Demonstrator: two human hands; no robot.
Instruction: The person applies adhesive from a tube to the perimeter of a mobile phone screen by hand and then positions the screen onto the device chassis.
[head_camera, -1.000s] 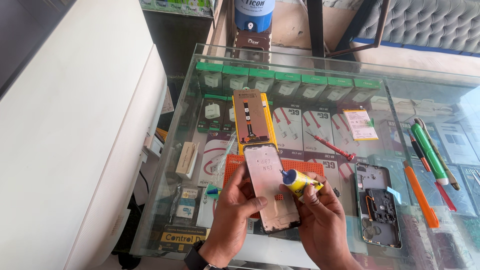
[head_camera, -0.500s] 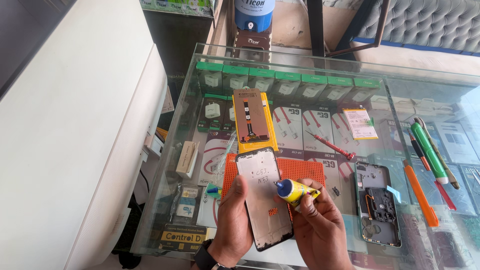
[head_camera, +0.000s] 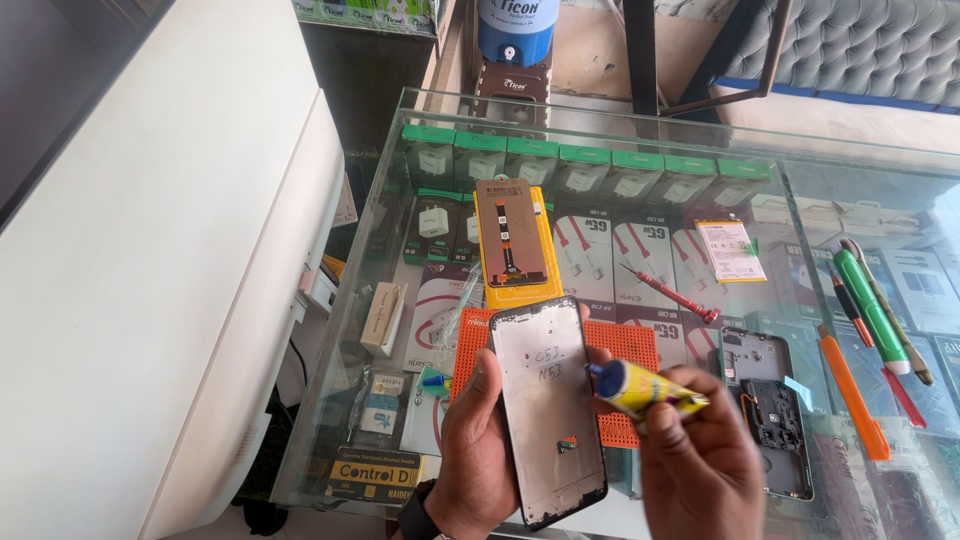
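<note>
Gripping a phone frame (head_camera: 548, 410) above the glass bench (head_camera: 800, 200), the left hand (head_camera: 480, 450) closed around its edge. The right hand (head_camera: 700, 470) pinched a yellow glue tube (head_camera: 645, 390), its blue nozzle seemingly touching the frame's right edge.

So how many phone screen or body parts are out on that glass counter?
3: a phone frame in the left hand, a display panel on yellow backing behind it, and a dark housing at right. More may be hidden.
</note>
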